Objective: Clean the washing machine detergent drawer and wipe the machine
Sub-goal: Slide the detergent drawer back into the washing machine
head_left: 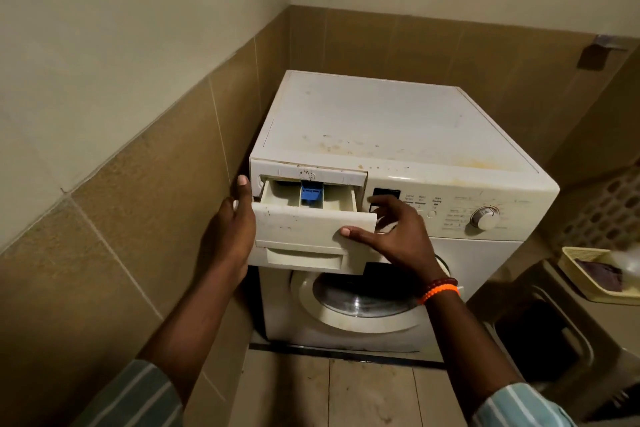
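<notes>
- While I watch through the head camera, the tiled wall [114,204] fills the far left, tan tiles below and pale plaster above.
- Next to it my left hand [231,232] presses flat against the left end of the detergent drawer [311,227], fingers stretched upward, one fingertip reaching the corner of the machine's front panel. It grips the drawer's side rather than hanging loose.
- I see the drawer pulled partly out of its slot at the upper left of the washing machine [388,121]. Its cream front face is speckled with dark spots, and its compartments lie open to view.
- Inside, a blue insert [311,193] sits in the middle compartment, with pale empty-looking sections on either side.
- My right hand [398,236] holds the drawer's right end: the thumb lies across the front face, the fingers curl round behind the right edge near the control panel. A beaded orange and red bracelet [440,289] circles that wrist.
- Below both hands, the round door [349,302] of the machine is shut, its glass dark.
- On the machine's top I can make out yellowish stains and scattered specks towards the front edge.
- Further right on the panel stands a white dial [485,217], with small printed labels I cannot read.
- At the far right a pale yellow basket [571,265] rests on a grey surface, holding a dark cloth [601,274].
</notes>
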